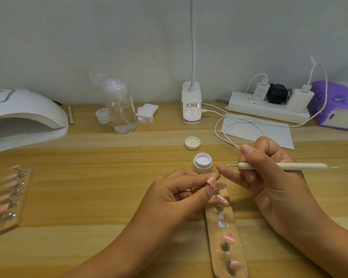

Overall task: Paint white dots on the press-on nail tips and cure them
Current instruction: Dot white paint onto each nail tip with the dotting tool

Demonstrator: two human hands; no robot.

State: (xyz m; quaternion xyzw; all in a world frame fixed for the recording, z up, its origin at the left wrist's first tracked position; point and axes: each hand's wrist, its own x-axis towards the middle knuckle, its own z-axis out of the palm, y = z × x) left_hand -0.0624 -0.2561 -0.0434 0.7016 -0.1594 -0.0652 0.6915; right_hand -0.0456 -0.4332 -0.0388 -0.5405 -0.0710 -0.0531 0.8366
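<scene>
Your wooden table [88, 157] fills the view, with the white nail curing lamp [28, 111] at its far left, a display lit on top. Against the wall on the right are a white power strip [269, 109] and a purple box [335, 105], and a clear pump bottle [121, 107] stands further left.

Two clear nail holders lie on the table. The left holder [26, 189] carries a row of plain pink tips. The near holder [211, 233] lies between your forearms with a few pink tips on its metal stands.

Your left hand [175, 195] pinches one stand between thumb and forefinger, holding its pink nail tip [213, 178] just above the far end of the near holder. Your right hand [275, 177] grips the dotting tool [279, 166] like a pen, lying almost level, its ball end pointing left just above that tip. One outstretched right finger reaches right beside the tip.

The open jar of white gel [202, 162] stands just behind your left fingertips, and its lid [192, 143] lies upturned a little further back.
</scene>
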